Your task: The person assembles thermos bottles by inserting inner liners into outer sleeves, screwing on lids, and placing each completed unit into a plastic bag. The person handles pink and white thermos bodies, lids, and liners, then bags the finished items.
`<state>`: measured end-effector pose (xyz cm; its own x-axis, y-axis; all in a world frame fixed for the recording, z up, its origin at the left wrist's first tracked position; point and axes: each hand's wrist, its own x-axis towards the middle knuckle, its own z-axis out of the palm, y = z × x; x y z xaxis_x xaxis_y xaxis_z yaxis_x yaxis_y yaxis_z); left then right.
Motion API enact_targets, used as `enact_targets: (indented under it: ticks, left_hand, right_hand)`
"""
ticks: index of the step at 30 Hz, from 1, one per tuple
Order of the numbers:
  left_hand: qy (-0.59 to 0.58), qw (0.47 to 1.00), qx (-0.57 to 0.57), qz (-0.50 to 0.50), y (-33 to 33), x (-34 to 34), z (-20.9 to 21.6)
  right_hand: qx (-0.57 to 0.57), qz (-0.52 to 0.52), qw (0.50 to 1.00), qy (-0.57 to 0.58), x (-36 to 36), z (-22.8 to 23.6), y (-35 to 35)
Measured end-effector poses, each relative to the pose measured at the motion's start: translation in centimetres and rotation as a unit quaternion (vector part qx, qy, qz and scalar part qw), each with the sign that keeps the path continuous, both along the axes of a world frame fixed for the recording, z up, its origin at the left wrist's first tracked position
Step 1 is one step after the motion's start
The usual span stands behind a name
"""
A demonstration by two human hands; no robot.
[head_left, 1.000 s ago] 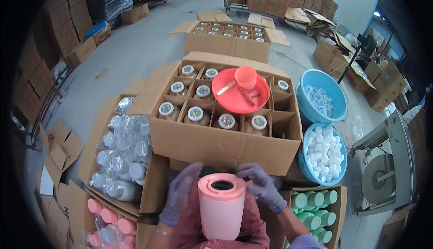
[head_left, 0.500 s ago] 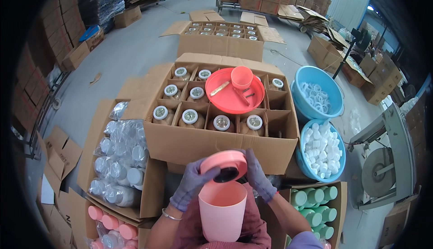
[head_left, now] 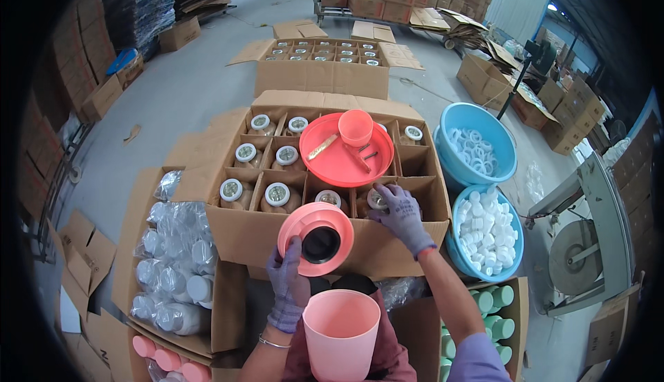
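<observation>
My gloved left hand [head_left: 289, 288] grips a pink lid [head_left: 294, 226] by its edge, its underside with a black ring toward me. Below it a pink, open-topped plastic canister [head_left: 340, 347] stands upright between my legs. My gloved right hand [head_left: 401, 216] reaches into the divided carton [head_left: 270, 238], its fingers around the top of a glass jar [head_left: 377, 200] with a pale rim. Several more such jars [head_left: 277, 194] sit in the compartments. On top of the carton rests a red round tray [head_left: 315, 167] bearing a red cup [head_left: 355, 129] and small tools.
At the right stand a blue basin [head_left: 508, 164] of white rings and another blue basin [head_left: 453, 243] of white caps. Cartons hold white bottles in plastic [head_left: 173, 271], pink-capped pieces [head_left: 166, 360] and green pieces [head_left: 501, 329]. Behind is another carton of jars [head_left: 321, 81]; a machine [head_left: 574, 243] stands far right.
My right hand has left the lid and moved up to a jar in the carton. My left hand has lifted the lid off to the left, clear of the canister. The view has shifted slightly.
</observation>
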<state>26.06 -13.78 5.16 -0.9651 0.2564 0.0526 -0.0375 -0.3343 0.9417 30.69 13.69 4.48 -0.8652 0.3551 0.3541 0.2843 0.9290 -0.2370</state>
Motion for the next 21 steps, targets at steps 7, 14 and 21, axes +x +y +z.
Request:
enact_targets:
  ticks: [7, 14, 21]
  left_hand:
    - [0.225, 0.965, -0.062, -0.116, 1.6, -1.6, -3.1]
    - [-0.294, 0.785, 0.302, -0.453, 5.0, -2.1, -1.4]
    - [0.146, 0.916, -0.014, -0.373, 5.3, -2.9, -2.9]
  right_hand:
    - [-0.018, 0.034, 0.999, -0.008, -1.1, 2.7, 1.7]
    - [0.056, 0.115, 0.982, 0.137, 1.6, 14.0, -2.5]
    - [0.140, 0.322, 0.935, 0.055, 7.0, 11.9, -11.4]
